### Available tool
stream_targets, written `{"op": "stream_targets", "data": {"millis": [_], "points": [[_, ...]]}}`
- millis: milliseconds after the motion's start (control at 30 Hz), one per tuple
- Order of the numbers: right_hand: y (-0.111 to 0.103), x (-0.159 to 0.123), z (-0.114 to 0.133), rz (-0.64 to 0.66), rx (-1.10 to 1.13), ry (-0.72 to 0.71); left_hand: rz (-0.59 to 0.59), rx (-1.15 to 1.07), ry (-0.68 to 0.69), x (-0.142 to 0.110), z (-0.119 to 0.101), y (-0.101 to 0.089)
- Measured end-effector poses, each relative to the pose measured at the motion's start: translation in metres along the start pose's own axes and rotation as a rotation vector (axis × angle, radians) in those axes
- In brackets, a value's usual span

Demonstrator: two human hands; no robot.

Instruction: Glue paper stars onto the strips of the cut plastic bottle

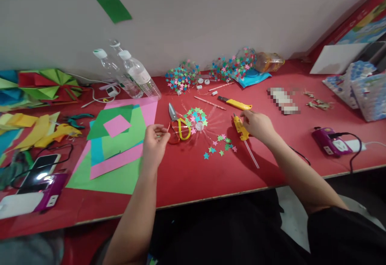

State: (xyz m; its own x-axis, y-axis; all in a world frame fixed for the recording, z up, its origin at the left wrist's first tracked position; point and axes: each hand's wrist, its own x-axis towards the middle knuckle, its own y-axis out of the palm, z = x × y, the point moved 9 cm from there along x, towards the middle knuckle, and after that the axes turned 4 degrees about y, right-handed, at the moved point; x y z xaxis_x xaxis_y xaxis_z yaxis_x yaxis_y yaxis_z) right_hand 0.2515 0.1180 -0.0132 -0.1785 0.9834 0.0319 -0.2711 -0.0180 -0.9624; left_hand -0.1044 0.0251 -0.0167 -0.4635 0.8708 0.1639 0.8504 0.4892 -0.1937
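Observation:
My left hand (155,144) is raised over the table with thumb and fingers pinched together; a small pinkish bit shows at the fingertips, too small to name. Just right of it lie scissors (184,130) with red and yellow handles. My right hand (259,125) is closed at the side of a yellow glue gun (240,129), whose clear glue stick (251,154) sticks out of the back. Between my hands sits a clear plastic piece (199,126) cut into spreading strands, with star-shaped paper pieces (196,116) on some of them. Loose paper stars (221,139) lie in front of it.
A yellow utility knife (238,103) and striped straws (210,103) lie behind. Star-covered decorations (182,76) and clear bottles (140,74) stand along the wall. Coloured paper sheets (105,176) are at left, a purple power socket (331,141) with a cord at right.

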Motion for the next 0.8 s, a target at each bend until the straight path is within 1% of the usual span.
{"op": "stream_targets", "data": {"millis": [33,67,100,133,167,200,267,300,333,367,400,433,533,600,667,733,800], "points": [[0.001,-0.004,-0.009,0.02,-0.045,-0.01,-0.03,0.029,0.009,-0.002,-0.007,-0.008],[0.003,-0.008,-0.015,0.052,-0.083,-0.034,0.0,0.055,0.003,-0.005,-0.013,-0.01],[0.007,-0.012,-0.021,0.083,-0.115,-0.053,0.045,0.066,0.009,-0.01,-0.022,-0.009],[0.011,-0.016,-0.025,0.11,-0.14,-0.071,0.119,0.081,0.021,-0.016,-0.032,-0.004],[0.015,-0.019,-0.026,0.132,-0.159,-0.09,0.222,0.1,0.024,-0.025,-0.04,0.005],[0.019,-0.022,-0.027,0.145,-0.174,-0.107,0.351,0.123,0.006,-0.036,-0.047,0.019],[0.025,-0.025,-0.024,0.154,-0.191,-0.14,0.672,0.187,-0.038,-0.066,-0.053,0.056],[0.028,-0.026,-0.021,0.153,-0.192,-0.155,0.802,0.225,-0.025,-0.081,-0.055,0.074],[0.03,-0.026,-0.018,0.15,-0.188,-0.168,0.892,0.266,0.019,-0.094,-0.057,0.091],[0.032,-0.026,-0.016,0.146,-0.179,-0.178,0.929,0.306,0.078,-0.102,-0.058,0.106],[0.034,-0.025,-0.014,0.142,-0.163,-0.188,0.945,0.347,0.127,-0.108,-0.057,0.119],[0.035,-0.023,-0.012,0.137,-0.142,-0.196,0.917,0.378,0.157,-0.11,-0.053,0.13],[0.034,-0.018,-0.012,0.114,-0.06,-0.204,0.778,0.437,0.144,-0.105,-0.033,0.153],[0.029,-0.015,-0.015,0.063,0.027,-0.193,0.717,0.518,0.117,-0.101,-0.019,0.162],[0.017,-0.014,-0.018,-0.032,0.176,-0.185,0.67,0.675,0.09,-0.098,-0.009,0.167],[0.006,-0.016,-0.02,-0.127,0.336,-0.189,0.627,0.773,0.062,-0.097,-0.004,0.17],[0.0,-0.019,-0.02,-0.168,0.42,-0.201,0.607,0.808,0.054,-0.098,-0.004,0.174]]}}
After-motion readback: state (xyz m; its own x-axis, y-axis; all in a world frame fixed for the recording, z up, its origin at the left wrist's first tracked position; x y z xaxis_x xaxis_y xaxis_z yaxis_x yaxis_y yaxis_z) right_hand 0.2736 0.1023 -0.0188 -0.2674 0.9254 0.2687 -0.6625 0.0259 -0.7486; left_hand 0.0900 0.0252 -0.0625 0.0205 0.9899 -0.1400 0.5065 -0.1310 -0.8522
